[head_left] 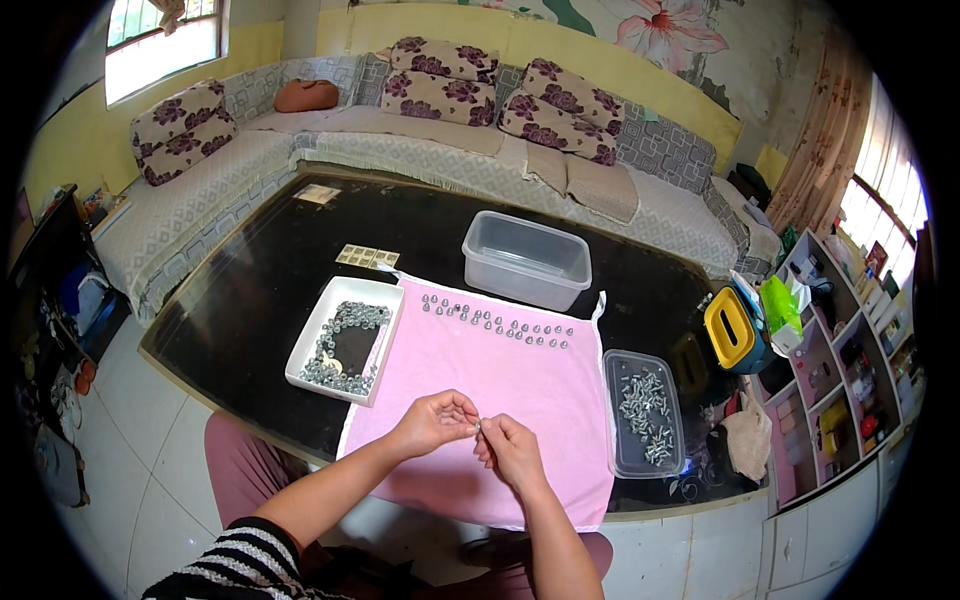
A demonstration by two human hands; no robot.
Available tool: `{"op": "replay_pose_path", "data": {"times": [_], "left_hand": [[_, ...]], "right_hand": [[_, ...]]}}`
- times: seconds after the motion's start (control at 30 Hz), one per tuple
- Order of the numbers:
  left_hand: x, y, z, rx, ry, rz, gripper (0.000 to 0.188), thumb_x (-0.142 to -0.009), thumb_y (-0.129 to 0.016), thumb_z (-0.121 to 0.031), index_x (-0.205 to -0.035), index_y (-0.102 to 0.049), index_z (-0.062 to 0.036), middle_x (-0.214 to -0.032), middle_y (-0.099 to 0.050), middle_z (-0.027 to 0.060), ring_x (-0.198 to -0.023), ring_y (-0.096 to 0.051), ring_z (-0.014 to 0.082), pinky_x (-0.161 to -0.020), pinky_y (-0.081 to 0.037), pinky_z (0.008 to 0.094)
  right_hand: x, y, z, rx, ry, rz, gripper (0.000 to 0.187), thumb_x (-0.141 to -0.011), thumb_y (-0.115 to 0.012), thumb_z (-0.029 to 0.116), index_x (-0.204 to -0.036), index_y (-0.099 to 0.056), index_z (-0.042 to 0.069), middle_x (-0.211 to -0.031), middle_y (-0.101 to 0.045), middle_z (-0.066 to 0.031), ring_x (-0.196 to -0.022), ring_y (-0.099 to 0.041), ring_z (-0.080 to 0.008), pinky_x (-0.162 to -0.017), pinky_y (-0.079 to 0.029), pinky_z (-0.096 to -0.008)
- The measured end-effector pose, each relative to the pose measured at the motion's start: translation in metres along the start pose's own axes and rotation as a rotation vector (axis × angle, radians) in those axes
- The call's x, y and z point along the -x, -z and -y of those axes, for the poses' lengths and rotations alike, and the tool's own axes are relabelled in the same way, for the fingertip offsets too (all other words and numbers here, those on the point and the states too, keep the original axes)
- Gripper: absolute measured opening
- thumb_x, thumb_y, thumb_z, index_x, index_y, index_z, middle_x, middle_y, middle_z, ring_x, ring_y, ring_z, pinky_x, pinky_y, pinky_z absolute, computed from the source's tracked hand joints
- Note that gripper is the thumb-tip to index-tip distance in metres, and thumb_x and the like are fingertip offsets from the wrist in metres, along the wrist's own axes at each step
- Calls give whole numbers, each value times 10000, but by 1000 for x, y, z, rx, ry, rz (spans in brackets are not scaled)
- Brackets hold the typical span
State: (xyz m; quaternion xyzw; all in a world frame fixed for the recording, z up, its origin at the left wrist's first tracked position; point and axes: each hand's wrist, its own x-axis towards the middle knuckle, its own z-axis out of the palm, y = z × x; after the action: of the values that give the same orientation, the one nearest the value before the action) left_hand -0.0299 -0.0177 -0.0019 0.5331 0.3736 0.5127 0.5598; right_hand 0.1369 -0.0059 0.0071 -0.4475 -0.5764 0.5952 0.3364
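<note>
Over the pink cloth (470, 370), my left hand (437, 422) and my right hand (510, 450) meet fingertip to fingertip. Both are closed in a pinch around one small silvery metal fastener (478, 425); fingers cover most of it, so its exact shape is hidden. Two rows of metal fasteners (497, 328) stand upright along the cloth's far part. Left of the cloth, a white tray (297, 362) holds many metal nuts (362, 316). To the right, a clear shallow plastic tray (617, 455) contains a loose pile of short bolts (648, 405).
A clear deep plastic bin (525, 285) stands behind the cloth on the dark table (240, 290). Beside it lies a card of small squares (368, 257). A yellow-topped box (733, 328) sits at the right, near a shelf unit (840, 350). A long sofa (420, 150) lines the far side.
</note>
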Motion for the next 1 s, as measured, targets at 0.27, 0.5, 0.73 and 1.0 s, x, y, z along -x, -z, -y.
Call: {"op": "replay_pose_path", "data": {"times": [0.27,0.5,0.73,1.0], "left_hand": [[-2,5,3,51,27,20,237,-744,-635,29,-945,-516,-14,-877,-562,39,-841,-549,90,-759,-469,221],[-2,4,4,52,25,42,225,-745,-635,29,-932,-518,-13,-864,-558,30,-827,-549,87,-756,-470,219],[-2,3,5,65,36,45,219,-745,-639,23,-925,-521,-14,-851,-558,27,-806,-548,82,-739,-469,214],[-4,3,3,71,34,39,223,-742,-645,18,-925,-522,-14,-843,-559,26,-801,-548,81,-733,-464,211]], "right_hand": [[5,-3,11,37,33,-55,335,-895,-455,306,-696,-525,46,-529,-509,-25,-435,-446,-64,-368,-324,-195],[5,-3,8,102,30,-48,289,-886,-481,264,-722,-545,34,-518,-512,-25,-433,-453,-70,-395,-349,-202],[5,-1,9,163,-5,-47,311,-866,-512,287,-724,-558,14,-513,-531,-47,-461,-511,-91,-447,-410,-231],[4,0,-10,128,197,-122,200,-826,-584,205,-811,-543,10,-580,-562,-53,-514,-533,-92,-485,-426,-232]]}}
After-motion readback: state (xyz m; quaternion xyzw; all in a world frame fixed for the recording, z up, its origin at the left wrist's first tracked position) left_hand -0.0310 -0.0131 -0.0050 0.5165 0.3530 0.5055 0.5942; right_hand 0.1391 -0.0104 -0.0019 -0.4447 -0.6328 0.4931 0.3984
